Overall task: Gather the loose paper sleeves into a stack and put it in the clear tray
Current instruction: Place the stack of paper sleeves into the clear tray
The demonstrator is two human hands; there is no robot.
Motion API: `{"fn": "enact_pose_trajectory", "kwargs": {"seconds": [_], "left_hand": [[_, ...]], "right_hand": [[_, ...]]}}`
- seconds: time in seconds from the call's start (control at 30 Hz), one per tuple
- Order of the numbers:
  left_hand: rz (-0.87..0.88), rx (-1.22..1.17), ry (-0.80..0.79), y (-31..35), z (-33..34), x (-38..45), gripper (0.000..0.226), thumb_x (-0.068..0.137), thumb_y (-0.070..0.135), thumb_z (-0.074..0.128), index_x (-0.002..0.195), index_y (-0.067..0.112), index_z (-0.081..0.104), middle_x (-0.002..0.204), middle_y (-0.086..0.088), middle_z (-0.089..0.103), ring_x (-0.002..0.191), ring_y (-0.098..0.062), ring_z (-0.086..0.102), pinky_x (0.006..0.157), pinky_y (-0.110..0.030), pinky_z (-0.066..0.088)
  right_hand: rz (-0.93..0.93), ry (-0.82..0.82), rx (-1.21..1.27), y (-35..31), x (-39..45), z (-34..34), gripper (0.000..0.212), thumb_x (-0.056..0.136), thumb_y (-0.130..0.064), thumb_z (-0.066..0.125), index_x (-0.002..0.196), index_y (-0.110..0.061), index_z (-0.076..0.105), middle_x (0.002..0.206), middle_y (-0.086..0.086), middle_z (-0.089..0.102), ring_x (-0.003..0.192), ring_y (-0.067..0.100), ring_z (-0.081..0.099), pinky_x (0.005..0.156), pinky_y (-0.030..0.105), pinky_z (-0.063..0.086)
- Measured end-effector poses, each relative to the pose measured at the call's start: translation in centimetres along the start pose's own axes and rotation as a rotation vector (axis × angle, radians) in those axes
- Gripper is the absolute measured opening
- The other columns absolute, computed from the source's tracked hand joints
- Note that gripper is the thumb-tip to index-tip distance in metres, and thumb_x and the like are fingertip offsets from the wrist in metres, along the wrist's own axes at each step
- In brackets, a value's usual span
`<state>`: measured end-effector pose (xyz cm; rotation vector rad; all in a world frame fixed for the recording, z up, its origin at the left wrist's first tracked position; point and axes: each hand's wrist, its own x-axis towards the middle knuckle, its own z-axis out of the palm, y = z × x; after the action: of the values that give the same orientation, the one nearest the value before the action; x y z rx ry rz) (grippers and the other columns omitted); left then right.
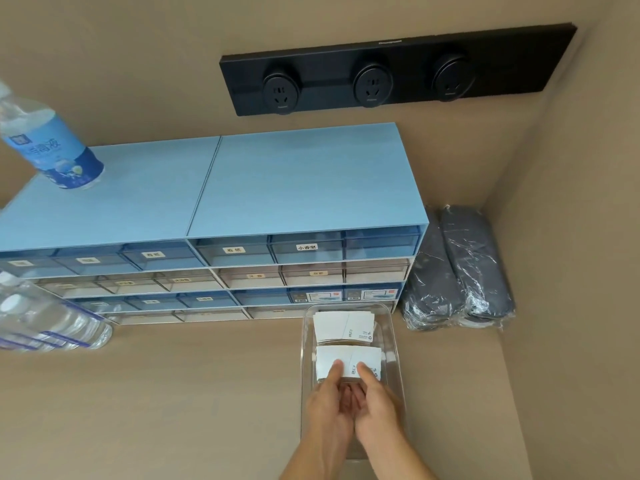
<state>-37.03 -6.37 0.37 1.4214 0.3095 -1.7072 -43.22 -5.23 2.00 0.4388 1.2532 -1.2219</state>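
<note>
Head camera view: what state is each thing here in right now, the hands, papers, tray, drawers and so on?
Left hand: gripping the near stack.
Right hand: gripping the same stack.
Near stack of paper sleeves: in the tray, held.
Far stack of paper sleeves: lying in the tray, untouched.
Clear tray: open-topped, on the counter.
Drawers: all shut.
Sockets: nothing plugged in.
Blue-labelled bottle: upright on the drawer unit.

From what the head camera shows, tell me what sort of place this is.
Probably a supply or housekeeping storage nook: labelled blue drawer units, bottled water, plastic-wrapped dark bundles in the corner.
</note>
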Motion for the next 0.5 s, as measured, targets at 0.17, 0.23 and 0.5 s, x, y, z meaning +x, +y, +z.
{"fn": "enact_pose_trajectory", "kwargs": {"seconds": [0.17, 0.23, 0.5], "left_hand": [[0.011, -0.016, 0.014, 0.2, 0.7, 0.7, 0.039, 0.089, 0.010, 0.071, 0.122, -0.009, 0.061, 0.095, -0.022, 0.066, 0.068, -0.024, 0.062, 0.047, -0.023, 0.060], [0.008, -0.032, 0.015, 0.4, 1.0, 0.9, 0.041, 0.090, 0.009, 0.070, 0.125, -0.011, 0.060, 0.104, -0.024, 0.067, 0.070, -0.024, 0.064, 0.051, -0.024, 0.060], [0.012, -0.034, 0.058, 0.3, 0.9, 1.0, 0.022, 0.089, 0.008, 0.072, 0.105, -0.004, 0.064, 0.081, -0.018, 0.071, 0.054, -0.019, 0.068, 0.056, -0.025, 0.058]], "right_hand": [[-0.003, 0.039, 0.003, -0.2, 1.4, 0.7, 0.017, 0.084, 0.000, 0.071, 0.097, 0.001, 0.060, 0.082, 0.019, 0.065, 0.068, 0.026, 0.063, 0.057, 0.032, 0.054], [0.003, 0.027, 0.001, -0.3, 1.7, 1.0, 0.014, 0.084, -0.001, 0.070, 0.095, 0.000, 0.061, 0.082, 0.018, 0.066, 0.068, 0.027, 0.064, 0.060, 0.032, 0.054], [0.014, 0.070, 0.011, 0.0, 2.6, 1.0, 0.010, 0.083, -0.001, 0.072, 0.088, -0.003, 0.064, 0.084, 0.017, 0.070, 0.071, 0.025, 0.068, 0.059, 0.030, 0.053]]}}
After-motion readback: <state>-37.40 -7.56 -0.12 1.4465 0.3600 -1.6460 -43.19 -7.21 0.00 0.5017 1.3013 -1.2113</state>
